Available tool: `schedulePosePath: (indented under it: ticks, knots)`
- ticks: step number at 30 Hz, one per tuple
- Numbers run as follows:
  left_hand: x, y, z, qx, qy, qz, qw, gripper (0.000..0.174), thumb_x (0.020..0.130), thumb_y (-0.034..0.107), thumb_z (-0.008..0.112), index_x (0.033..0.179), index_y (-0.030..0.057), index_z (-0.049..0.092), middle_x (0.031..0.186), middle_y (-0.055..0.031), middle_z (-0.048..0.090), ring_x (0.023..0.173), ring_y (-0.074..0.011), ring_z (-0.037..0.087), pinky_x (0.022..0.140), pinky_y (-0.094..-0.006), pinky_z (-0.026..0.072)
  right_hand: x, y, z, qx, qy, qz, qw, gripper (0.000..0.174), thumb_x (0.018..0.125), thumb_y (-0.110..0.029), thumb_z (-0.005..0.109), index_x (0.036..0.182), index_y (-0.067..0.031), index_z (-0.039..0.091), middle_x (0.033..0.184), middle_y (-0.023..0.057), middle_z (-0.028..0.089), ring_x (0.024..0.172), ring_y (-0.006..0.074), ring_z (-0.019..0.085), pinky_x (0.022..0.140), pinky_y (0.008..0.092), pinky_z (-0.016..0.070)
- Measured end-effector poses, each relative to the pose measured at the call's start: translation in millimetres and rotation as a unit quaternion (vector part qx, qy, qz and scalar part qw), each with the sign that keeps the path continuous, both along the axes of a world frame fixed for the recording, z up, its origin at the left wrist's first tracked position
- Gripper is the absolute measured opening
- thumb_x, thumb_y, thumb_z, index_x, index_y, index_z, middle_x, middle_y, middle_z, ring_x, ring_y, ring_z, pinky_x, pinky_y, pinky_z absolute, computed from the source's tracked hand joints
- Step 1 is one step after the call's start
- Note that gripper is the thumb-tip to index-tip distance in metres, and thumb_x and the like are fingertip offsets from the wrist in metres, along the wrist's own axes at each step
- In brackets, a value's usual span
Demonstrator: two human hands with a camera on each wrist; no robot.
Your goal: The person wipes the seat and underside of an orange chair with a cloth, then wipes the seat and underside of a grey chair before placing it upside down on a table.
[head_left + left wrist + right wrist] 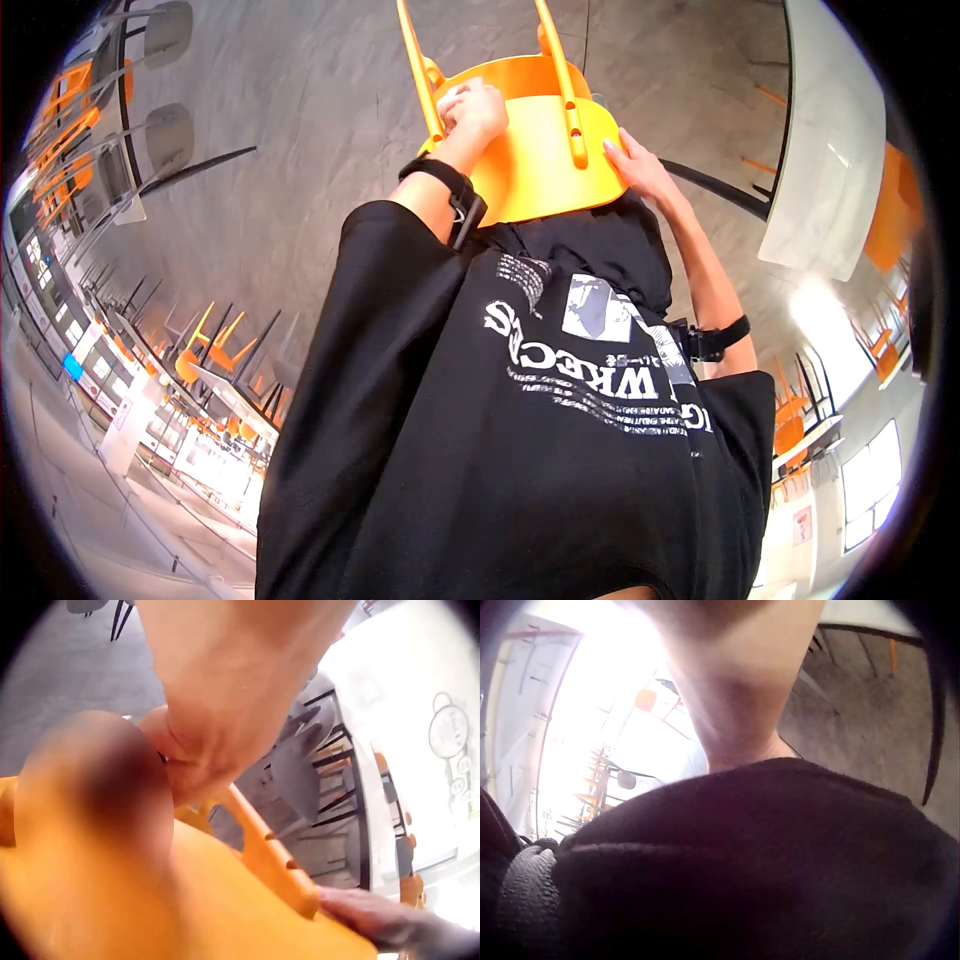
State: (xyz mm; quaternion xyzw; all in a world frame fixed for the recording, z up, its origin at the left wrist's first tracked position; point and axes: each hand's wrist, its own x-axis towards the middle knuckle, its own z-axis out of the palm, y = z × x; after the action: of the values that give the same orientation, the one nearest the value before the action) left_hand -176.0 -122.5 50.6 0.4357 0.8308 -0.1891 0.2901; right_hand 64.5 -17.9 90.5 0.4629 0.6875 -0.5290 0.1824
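An orange chair [545,165] lies upside down in front of me, the underside of its seat facing up and its legs pointing away. My left hand [474,112] has its fingers curled in beside one chair leg [420,75]; I cannot tell what they hold. In the left wrist view that hand [206,754] is above the orange surface, partly behind a blurred lump in the foreground. My right hand [645,170] grips the seat's right edge with the thumb on top, fingers hidden beneath. The right wrist view shows only a forearm [739,705] and black cloth [757,855].
A white table [825,130] stands to the right, with a dark leg slanting toward my right hand. Grey chairs [170,140] line the left side. Further orange chairs [210,350] and tables fill the room behind. Grey floor [290,80] surrounds me.
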Motion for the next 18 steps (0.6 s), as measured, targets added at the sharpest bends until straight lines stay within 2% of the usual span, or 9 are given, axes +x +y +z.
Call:
schedulePosePath:
  ticks: [2,4,6,7,9,12,13,14,18]
  knots:
    - [-17,6,-18,0.07,-0.143,-0.044,0.986,0.035,0.079,0.005,0.056,0.111,0.0107,0.07,0.105,-0.0206,0.067,0.103,-0.0323,0.065,0.084,-0.0382,0.0534,3,1,-4,-0.031,0.024,-0.011,0.999,0.05,0.097,-0.036,0.048,0.139,-0.0087,0.044,0.118,0.016,0.064,0.106,0.0239,0.062,0.094,0.0343,0.0465]
    - [-26,30,15,0.105,-0.351,0.072,0.928,0.046,0.078,0.009,0.055,0.121,0.0228,0.065,0.106,-0.0153,0.067,0.102,-0.0363,0.063,0.089,-0.0409,0.0512,7,2,-18,-0.081,0.074,-0.036,0.993,0.048,0.098,-0.034,0.048,0.137,-0.0069,0.046,0.117,0.014,0.065,0.104,0.0205,0.062,0.093,0.0328,0.0465]
    - [-22,48,7,0.124,-0.318,0.107,0.934,0.04,0.079,0.009,0.057,0.116,0.0188,0.068,0.106,-0.0152,0.067,0.099,-0.0355,0.064,0.087,-0.0416,0.0518,5,7,-13,-0.146,0.045,-0.051,0.987,0.056,0.099,-0.034,0.048,0.142,0.0001,0.037,0.131,0.0141,0.055,0.118,0.0193,0.053,0.101,0.0292,0.0403]
    - [-26,50,-9,0.163,-0.259,0.035,0.951,0.036,0.079,0.01,0.057,0.112,0.0176,0.069,0.104,-0.0147,0.067,0.099,-0.0349,0.064,0.087,-0.0413,0.0521,4,11,-11,-0.177,0.029,-0.06,0.982,0.061,0.1,-0.035,0.048,0.144,0.0036,0.033,0.138,0.0141,0.05,0.125,0.0187,0.049,0.104,0.0275,0.0372]
    - [-25,41,-49,0.233,-0.14,-0.101,0.957,0.029,0.08,0.01,0.059,0.106,0.0151,0.071,0.102,-0.0137,0.068,0.098,-0.0336,0.064,0.085,-0.0408,0.0527,13,4,-25,-0.117,0.054,-0.046,0.991,0.051,0.099,-0.032,0.047,0.139,-0.0024,0.042,0.124,0.0125,0.06,0.112,0.018,0.057,0.098,0.0301,0.0424]
    - [-12,26,-64,0.181,-0.186,-0.078,0.962,0.02,0.08,0.011,0.061,0.097,0.0126,0.072,0.099,-0.0127,0.068,0.096,-0.0329,0.064,0.084,-0.0408,0.053,15,4,-33,-0.088,0.065,-0.043,0.993,0.047,0.098,-0.031,0.047,0.137,-0.0054,0.045,0.12,0.0124,0.063,0.108,0.0188,0.06,0.096,0.032,0.0443]
    - [-7,11,-54,0.318,-0.297,-0.089,0.896,0.028,0.077,0.002,0.059,0.103,0.0089,0.07,0.105,-0.0143,0.067,0.096,-0.0359,0.063,0.084,-0.0396,0.0531,15,2,-34,-0.092,0.064,-0.046,0.993,0.048,0.098,-0.031,0.047,0.138,-0.0053,0.044,0.121,0.0128,0.063,0.11,0.0194,0.06,0.097,0.0323,0.044]
    - [-1,9,-46,0.281,-0.223,-0.175,0.917,0.032,0.076,-0.001,0.058,0.103,0.0096,0.071,0.1,-0.0155,0.068,0.092,-0.035,0.064,0.083,-0.039,0.0529,16,1,-36,-0.082,0.059,-0.027,0.995,0.049,0.097,-0.031,0.048,0.139,-0.0059,0.044,0.122,0.0134,0.062,0.111,0.0204,0.059,0.097,0.0328,0.0436]
    - [-34,24,57,0.021,-0.422,-0.237,0.875,0.049,0.069,-0.01,0.05,0.105,0.0126,0.074,0.104,-0.0156,0.069,0.094,-0.0345,0.064,0.082,-0.0375,0.052,23,-4,-41,-0.108,0.064,-0.015,0.992,0.054,0.096,-0.03,0.051,0.143,-0.0059,0.039,0.131,0.0138,0.057,0.119,0.0215,0.055,0.102,0.0326,0.0406]
